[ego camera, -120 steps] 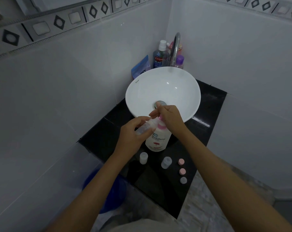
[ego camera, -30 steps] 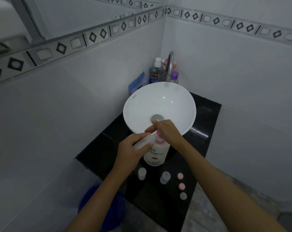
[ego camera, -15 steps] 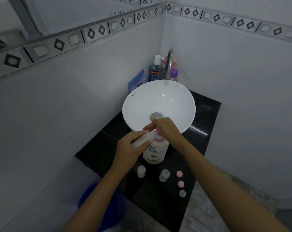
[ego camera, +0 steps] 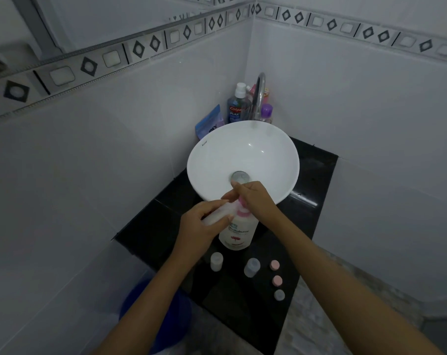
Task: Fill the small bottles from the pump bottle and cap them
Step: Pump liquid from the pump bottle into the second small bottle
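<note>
A white pump bottle [ego camera: 237,233] with a pink pump stands on the black counter [ego camera: 150,226] in front of the basin. My right hand [ego camera: 255,199] lies over the pump head and hides it. A small clear bottle [ego camera: 218,213] is tilted with its mouth toward the pump spout, gripped by my left hand [ego camera: 200,230]. Two more small bottles stand uncapped nearer me, one on the left [ego camera: 216,261], one on the right [ego camera: 252,267]. Two pink caps [ego camera: 274,264] [ego camera: 277,280] and a grey cap [ego camera: 279,294] lie in a row to their right.
A white bowl basin [ego camera: 217,149] sits behind the pump bottle, with a chrome tap [ego camera: 259,96], a blue mouthwash bottle [ego camera: 236,106], a purple-capped bottle [ego camera: 266,112] and a blue packet [ego camera: 209,121] in the corner. A blue bucket [ego camera: 176,321] stands below the counter's left edge.
Both hands keep the same hold at the pump. The view has shifted slightly; bottles and caps on the counter have not moved.
</note>
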Demonstrator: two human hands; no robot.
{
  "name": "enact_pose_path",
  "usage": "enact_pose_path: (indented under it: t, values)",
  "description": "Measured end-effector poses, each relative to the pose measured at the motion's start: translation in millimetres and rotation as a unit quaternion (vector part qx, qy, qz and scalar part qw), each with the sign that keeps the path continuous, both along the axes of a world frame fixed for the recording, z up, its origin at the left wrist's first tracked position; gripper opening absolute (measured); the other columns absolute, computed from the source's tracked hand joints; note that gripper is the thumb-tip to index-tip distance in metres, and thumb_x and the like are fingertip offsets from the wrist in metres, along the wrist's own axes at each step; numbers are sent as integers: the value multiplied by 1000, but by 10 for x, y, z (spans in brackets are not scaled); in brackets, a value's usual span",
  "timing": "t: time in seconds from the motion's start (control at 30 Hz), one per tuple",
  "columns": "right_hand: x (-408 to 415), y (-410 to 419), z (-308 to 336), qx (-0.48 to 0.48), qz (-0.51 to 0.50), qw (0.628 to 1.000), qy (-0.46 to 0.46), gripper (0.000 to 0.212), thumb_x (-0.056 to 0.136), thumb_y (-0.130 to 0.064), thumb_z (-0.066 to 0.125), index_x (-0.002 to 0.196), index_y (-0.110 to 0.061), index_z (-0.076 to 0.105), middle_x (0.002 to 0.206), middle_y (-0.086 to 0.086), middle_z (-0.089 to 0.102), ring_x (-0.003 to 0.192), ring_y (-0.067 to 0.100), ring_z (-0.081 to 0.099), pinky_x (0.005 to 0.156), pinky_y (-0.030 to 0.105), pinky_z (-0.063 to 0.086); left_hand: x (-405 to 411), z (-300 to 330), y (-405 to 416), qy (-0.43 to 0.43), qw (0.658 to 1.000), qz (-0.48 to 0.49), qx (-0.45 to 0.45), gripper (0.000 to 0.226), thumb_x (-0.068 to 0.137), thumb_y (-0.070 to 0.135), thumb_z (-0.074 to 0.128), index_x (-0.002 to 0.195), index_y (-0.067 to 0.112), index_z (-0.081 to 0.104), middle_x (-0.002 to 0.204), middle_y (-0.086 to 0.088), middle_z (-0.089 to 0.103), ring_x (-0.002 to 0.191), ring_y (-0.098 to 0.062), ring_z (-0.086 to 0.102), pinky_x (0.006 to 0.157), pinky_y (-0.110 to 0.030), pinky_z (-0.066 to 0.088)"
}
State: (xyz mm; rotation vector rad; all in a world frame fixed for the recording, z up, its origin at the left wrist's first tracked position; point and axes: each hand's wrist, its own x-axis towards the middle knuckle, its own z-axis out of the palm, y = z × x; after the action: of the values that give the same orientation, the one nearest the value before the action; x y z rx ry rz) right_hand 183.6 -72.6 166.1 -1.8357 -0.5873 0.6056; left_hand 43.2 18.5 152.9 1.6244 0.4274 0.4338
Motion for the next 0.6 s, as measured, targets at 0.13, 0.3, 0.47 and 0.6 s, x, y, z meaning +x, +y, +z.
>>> enact_pose_path:
  t: [0.13,0.3,0.47,0.6]
  values:
    - [27,7,18,12,-3,1000,-3,43,98,-29,45,69,-20,75,65,-13,70,68,-5,64,66,1,43,10,38,19,-8,1000,2,21,33,78,18,76,110,20,69,107,4,70,102,-2,64,83,-16,53]
    - [21,36,-73,23,-25,999,12,46,98,-27,43,64,-23,73,57,-16,69,64,-7,63,64,1,43,27,17,2,-16,1000,3,15,28,78,17,76,105,24,70,103,7,70,98,0,64,76,-11,51]
    - [-28,21,-142,3,-19,1000,17,45,98,-27,43,67,-18,74,65,-7,71,75,12,65,73,23,50,10,-52,5,19,1000,-7,19,30,78,21,76,106,29,68,105,8,70,100,0,63,76,-11,51]
    - [-33,-3,-83,5,-24,1000,8,46,97,-30,43,67,-18,75,75,4,72,82,20,64,78,28,49,-14,-25,30,17,999,-18,29,31,78,24,76,108,30,68,105,10,70,99,1,63,77,-13,52]
